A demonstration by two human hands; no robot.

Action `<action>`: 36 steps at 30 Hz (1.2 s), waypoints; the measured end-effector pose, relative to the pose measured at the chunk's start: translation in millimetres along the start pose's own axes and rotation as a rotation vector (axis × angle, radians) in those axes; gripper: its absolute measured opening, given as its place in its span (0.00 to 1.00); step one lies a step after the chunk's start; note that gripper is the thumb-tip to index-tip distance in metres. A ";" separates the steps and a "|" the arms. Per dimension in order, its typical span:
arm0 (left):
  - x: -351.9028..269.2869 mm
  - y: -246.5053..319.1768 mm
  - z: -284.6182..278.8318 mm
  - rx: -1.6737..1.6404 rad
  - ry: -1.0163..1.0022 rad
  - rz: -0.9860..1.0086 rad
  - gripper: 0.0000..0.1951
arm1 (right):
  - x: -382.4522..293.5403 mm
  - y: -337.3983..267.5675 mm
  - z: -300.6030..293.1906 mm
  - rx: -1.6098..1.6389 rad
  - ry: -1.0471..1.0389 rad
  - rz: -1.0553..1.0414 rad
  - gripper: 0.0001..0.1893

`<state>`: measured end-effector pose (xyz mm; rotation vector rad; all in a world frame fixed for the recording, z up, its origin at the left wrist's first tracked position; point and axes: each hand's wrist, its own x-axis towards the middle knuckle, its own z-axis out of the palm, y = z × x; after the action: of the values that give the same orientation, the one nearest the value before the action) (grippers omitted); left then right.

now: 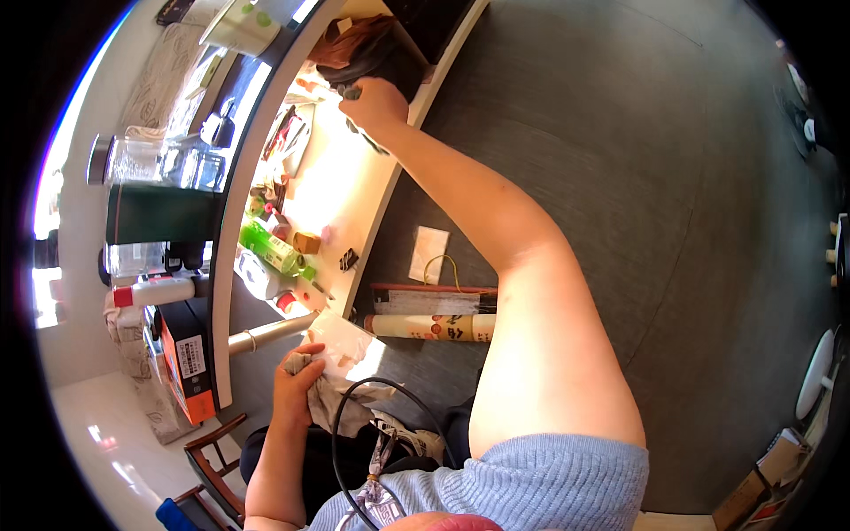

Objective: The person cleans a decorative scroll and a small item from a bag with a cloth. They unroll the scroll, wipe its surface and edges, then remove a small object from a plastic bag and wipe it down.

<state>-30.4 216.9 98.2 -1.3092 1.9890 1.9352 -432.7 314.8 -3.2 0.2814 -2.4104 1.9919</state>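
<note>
My right hand [380,109] is stretched out over the far part of a pale wooden lower shelf [345,179], closed on a dark grey-green cloth that hangs below the fingers. A dark bag or cloth bundle [372,56] with a brown piece on top lies just beyond it. My left hand [295,385], low and near my body, grips a crumpled beige-grey cloth [339,405] that hangs toward my lap. On the near part of the shelf are a green-labelled plastic bottle [269,247], a small brown box [307,243], a black hair clip [348,259] and a white bottle [257,273].
The upper shelf holds a glass jar [136,160], a dark green box [163,214], a patterned paper cup [242,26] and an orange-black box [189,362]. Long boxes [431,328] lie on the floor beneath my right arm. A wooden chair [216,464] stands at lower left.
</note>
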 end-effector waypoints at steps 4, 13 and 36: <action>-18.6 10.7 10.7 0.042 0.032 0.033 0.14 | 26.4 -9.1 -30.7 -0.058 0.156 -0.127 0.15; -51.8 10.7 10.9 0.005 0.085 0.039 0.13 | 62.5 -27.7 -37.4 -0.355 0.401 -0.273 0.11; -50.6 15.3 -2.2 0.063 0.081 0.039 0.13 | 24.2 40.6 -26.7 0.022 0.133 -0.137 0.30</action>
<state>-6.5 238.3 140.3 -1.3648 2.1102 1.8476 -465.2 344.8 -34.8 0.2950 -2.2270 1.9155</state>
